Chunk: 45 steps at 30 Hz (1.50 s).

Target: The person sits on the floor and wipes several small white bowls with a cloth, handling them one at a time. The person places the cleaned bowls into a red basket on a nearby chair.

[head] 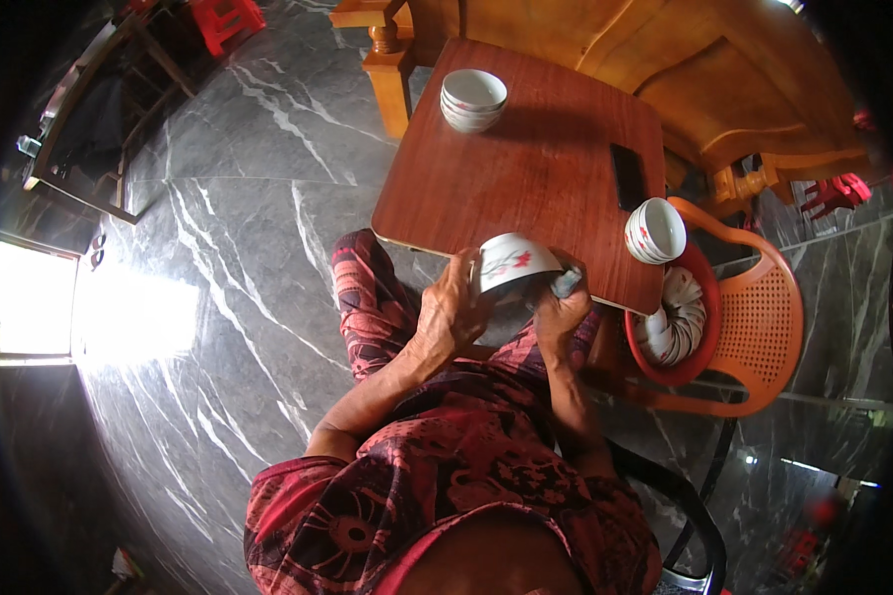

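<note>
A white bowl (519, 260) with a red flower on its side is tilted above my lap, at the table's near edge. My left hand (450, 305) grips its left side. At its right side my right hand (565, 309) holds the bowl together with a small greyish cloth (566, 282). The bowl's inside is turned away from view. On the red-brown wooden table (521, 175), a stack of several white bowls (474, 100) stands at the far left. Another stack of flowered bowls (655, 230) leans at the right edge.
A dark smartphone (628, 177) lies on the table's right side. Beside it, an orange plastic chair (763, 327) bears a red basin (658, 375) full of nested bowls (672, 320). A carved wooden bench (640, 67) borders the table's far side. A red stool (228, 24) stands farther off.
</note>
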Available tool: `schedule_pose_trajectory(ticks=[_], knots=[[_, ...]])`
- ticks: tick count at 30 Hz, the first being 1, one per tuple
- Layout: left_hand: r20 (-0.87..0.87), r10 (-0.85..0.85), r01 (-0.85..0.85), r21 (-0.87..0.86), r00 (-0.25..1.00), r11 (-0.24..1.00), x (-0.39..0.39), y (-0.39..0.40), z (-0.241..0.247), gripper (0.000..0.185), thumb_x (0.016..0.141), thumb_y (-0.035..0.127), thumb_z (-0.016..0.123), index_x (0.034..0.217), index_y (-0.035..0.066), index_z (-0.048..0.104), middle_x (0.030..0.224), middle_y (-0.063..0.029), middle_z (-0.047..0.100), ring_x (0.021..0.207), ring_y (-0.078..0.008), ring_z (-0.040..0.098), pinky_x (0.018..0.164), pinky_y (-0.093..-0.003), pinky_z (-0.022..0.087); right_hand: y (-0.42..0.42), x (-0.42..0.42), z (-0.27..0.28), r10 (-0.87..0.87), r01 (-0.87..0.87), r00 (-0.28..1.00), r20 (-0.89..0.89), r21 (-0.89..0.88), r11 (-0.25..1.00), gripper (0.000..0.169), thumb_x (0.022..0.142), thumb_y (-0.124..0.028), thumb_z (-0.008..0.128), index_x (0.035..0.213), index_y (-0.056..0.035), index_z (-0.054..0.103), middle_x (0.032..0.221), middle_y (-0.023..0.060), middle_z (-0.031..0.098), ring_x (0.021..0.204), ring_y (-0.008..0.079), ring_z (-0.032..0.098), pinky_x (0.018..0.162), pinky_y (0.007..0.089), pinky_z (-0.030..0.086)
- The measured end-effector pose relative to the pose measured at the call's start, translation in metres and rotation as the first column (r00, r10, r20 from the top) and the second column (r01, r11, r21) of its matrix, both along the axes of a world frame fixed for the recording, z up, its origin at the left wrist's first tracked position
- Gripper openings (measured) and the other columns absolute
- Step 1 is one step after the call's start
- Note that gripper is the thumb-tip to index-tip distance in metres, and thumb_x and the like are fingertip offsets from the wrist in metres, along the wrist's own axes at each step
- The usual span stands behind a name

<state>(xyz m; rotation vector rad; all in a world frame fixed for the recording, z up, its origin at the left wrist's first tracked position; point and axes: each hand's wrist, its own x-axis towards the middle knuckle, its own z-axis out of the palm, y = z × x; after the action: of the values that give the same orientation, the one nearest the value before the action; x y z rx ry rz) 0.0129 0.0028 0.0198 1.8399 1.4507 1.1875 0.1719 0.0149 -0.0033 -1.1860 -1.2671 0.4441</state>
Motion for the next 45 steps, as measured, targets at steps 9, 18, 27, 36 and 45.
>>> schedule_pose_trajectory(ticks=[9,18,27,36,45], knots=[[0.247,0.037,0.010,-0.186,0.968,0.983,-0.003,0.001,0.002,0.026,0.081,0.001,0.052,0.107,0.003,0.047,0.078,-0.0291,0.060,0.075,-0.0466,0.060,0.057,-0.0479,0.048,0.008,-0.004,0.041,-0.020,-0.097,0.944,0.329,0.334,0.938,0.036,0.078,0.002,0.063,0.114,-0.0020,0.058,0.100,0.0138,0.066,0.090,0.0259,0.066,0.075,0.0308,0.054],[0.445,0.166,-0.017,-0.319,0.880,0.948,0.004,-0.006,0.008,0.021,0.094,0.018,0.049,0.106,0.001,0.051,0.080,-0.0105,0.060,0.056,-0.0136,0.056,0.048,-0.0282,0.047,0.002,-0.014,0.009,-0.004,0.006,1.000,0.029,-0.051,0.999,0.028,0.078,0.002,0.066,0.104,-0.0007,0.059,0.090,0.0080,0.067,0.082,0.0162,0.063,0.074,0.0285,0.051],[0.353,0.095,-0.040,-0.159,0.931,0.986,0.003,-0.002,-0.001,0.027,0.088,0.012,0.058,0.111,0.001,0.048,0.090,-0.0115,0.060,0.081,-0.0157,0.058,0.071,-0.0284,0.048,-0.006,-0.035,-0.007,-0.026,-0.401,0.523,-0.852,-0.273,0.875,0.025,0.081,0.000,0.063,0.105,-0.0007,0.057,0.095,0.0033,0.062,0.081,0.0124,0.060,0.070,0.0255,0.050],[0.778,0.076,0.316,-0.339,0.623,0.886,-0.006,-0.018,0.013,0.033,0.091,0.022,0.057,0.109,-0.002,0.045,0.092,-0.0159,0.061,0.081,-0.0220,0.062,0.075,-0.0309,0.050,0.013,-0.014,-0.008,-0.053,-0.112,0.627,-0.777,-0.158,0.981,0.026,0.081,0.001,0.063,0.106,-0.0004,0.057,0.098,0.0050,0.061,0.091,0.0139,0.058,0.079,0.0276,0.048],[0.864,0.460,0.748,-0.166,-0.204,0.643,-0.006,-0.005,0.015,0.032,0.091,0.023,0.055,0.112,-0.001,0.050,0.111,-0.0154,0.057,0.101,-0.0295,0.058,0.088,-0.0427,0.049,-0.005,-0.012,0.014,-0.010,0.027,0.996,-0.085,0.204,0.979,0.031,0.081,-0.004,0.064,0.111,0.0030,0.058,0.106,0.0117,0.062,0.096,0.0212,0.060,0.084,0.0319,0.049]])
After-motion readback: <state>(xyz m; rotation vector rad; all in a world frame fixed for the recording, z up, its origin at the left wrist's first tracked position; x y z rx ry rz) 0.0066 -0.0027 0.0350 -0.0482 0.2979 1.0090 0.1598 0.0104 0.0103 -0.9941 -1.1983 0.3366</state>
